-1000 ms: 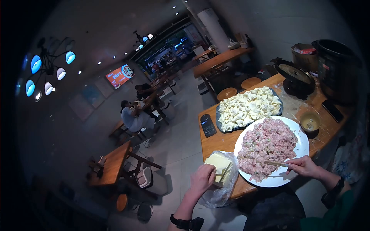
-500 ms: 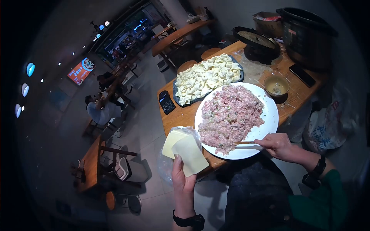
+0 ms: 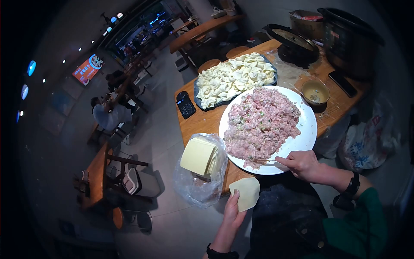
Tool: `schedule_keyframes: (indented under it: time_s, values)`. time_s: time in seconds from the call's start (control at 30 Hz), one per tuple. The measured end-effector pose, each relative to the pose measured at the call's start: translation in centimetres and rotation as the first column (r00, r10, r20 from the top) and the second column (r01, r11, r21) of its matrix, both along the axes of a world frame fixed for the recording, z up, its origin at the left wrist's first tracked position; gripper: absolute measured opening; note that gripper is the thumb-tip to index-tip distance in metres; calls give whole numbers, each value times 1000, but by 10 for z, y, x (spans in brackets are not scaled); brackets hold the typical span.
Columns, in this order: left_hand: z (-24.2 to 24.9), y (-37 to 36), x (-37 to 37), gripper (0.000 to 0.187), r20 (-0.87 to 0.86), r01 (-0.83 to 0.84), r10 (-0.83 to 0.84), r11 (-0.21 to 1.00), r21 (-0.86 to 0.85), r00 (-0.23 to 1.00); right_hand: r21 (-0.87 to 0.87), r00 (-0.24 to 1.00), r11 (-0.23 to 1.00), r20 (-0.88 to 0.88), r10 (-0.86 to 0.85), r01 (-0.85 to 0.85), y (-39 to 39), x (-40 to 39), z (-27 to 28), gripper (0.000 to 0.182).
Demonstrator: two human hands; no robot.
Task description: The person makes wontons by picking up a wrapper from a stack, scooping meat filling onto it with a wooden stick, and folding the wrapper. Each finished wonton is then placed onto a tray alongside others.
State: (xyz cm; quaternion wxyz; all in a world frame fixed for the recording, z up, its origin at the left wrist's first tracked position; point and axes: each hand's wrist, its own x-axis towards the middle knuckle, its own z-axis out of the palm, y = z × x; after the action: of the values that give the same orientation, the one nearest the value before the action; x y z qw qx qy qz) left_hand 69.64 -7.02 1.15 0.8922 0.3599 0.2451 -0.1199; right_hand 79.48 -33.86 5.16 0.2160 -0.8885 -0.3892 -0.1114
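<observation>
Between the thumb and fingers of my left hand is a pale dough wrapper, held below the table's edge. My right hand grips a thin stick, its tip in the lower part of the pink minced filling. The filling is heaped on a white round plate. Left of the plate, a stack of square wrappers sits on a clear plastic bag. Behind the plate, folded dumplings cover a dark tray.
A small bowl, a phone, a black pot and a dark lidded pan stand on the wooden table's right side. A black keypad device lies at left. A person sits far left.
My left hand has moved down and right, away from the wrapper stack, with one wrapper in it. The stack now rests on the bag. My right hand has shifted slightly; its stick remains in the filling.
</observation>
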Motion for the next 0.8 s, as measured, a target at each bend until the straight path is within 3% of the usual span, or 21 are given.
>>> schedule_keyframes:
  time_s: [0.1,0.2,0.53,0.7,0.8]
  values:
    - [-3,-10,6,40,15,-4,5,998,-60,1000,48,1000,999,13,10,-11,10,0,-2,41]
    - [-1,-17,13,41,28,10,-8,998,-60,1000,-81,1000,997,-4,0,0,9,-2,0,39]
    - [7,-34,30,43,8,-41,42,998,-46,999,-51,996,997,-68,-59,55,7,-26,10,41]
    - [3,-32,30,45,39,-30,35,992,-123,999,-3,999,999,-39,-36,36,17,-15,4,49]
    - [4,-31,30,45,33,-30,35,990,-136,999,-122,999,992,-46,-29,23,22,-18,3,51]
